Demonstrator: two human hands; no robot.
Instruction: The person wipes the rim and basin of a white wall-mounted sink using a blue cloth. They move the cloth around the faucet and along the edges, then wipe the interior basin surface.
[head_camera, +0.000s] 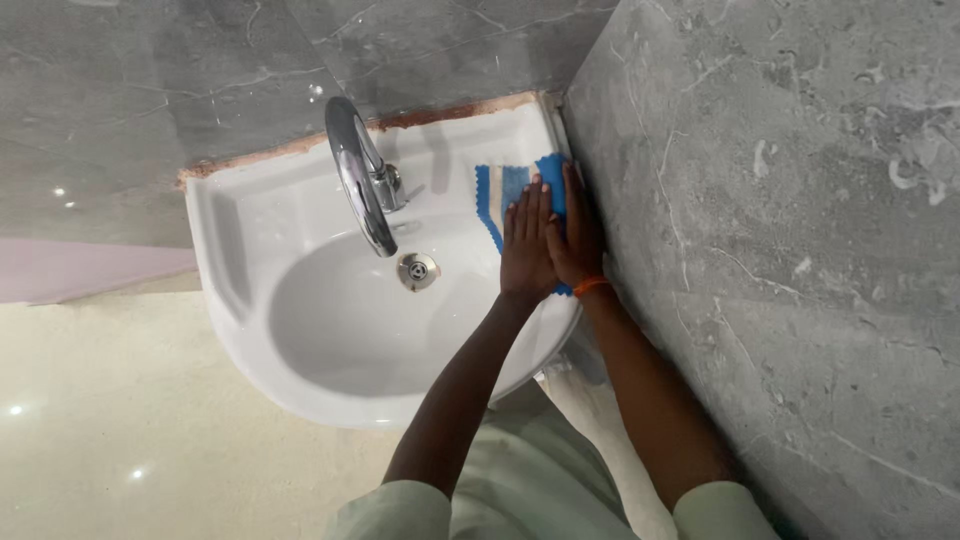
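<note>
- Cloth first: a blue wiping cloth with pale cream stripes and a zigzag-cut edge lies flat on the right rear ledge of the white ceramic wash basin, tucked into the corner where the basin meets the side wall; spread out like this, it gives the palms a broad face to press on
- Left hand rests palm down on the cloth, fingers straight and close together, pointing towards the back wall; nothing is pinched or gripped, the cloth is simply pinned under the flat of the hand
- Right hand lies just beside the left, touching it along the thumb side, also flat and extended over the cloth's right part; an orange band circles its wrist; the two hands sit together, seemingly so that both weigh on the same narrow ledge
- Grey marbled tile wall runs close along the right forearm, which keeps that arm nearly parallel to it
- Curved chrome tap stands at the middle of the rear ledge, its spout arching over the bowl; the hands stay to its right, apart from it
- Round metal drain sits in the bowl below the spout, near the left hand but not touched
- Brownish rough seam shows along the basin's back edge against the rear wall
- Pale green sleeves fill the bottom of the view; cream floor lies beneath the basin
</note>
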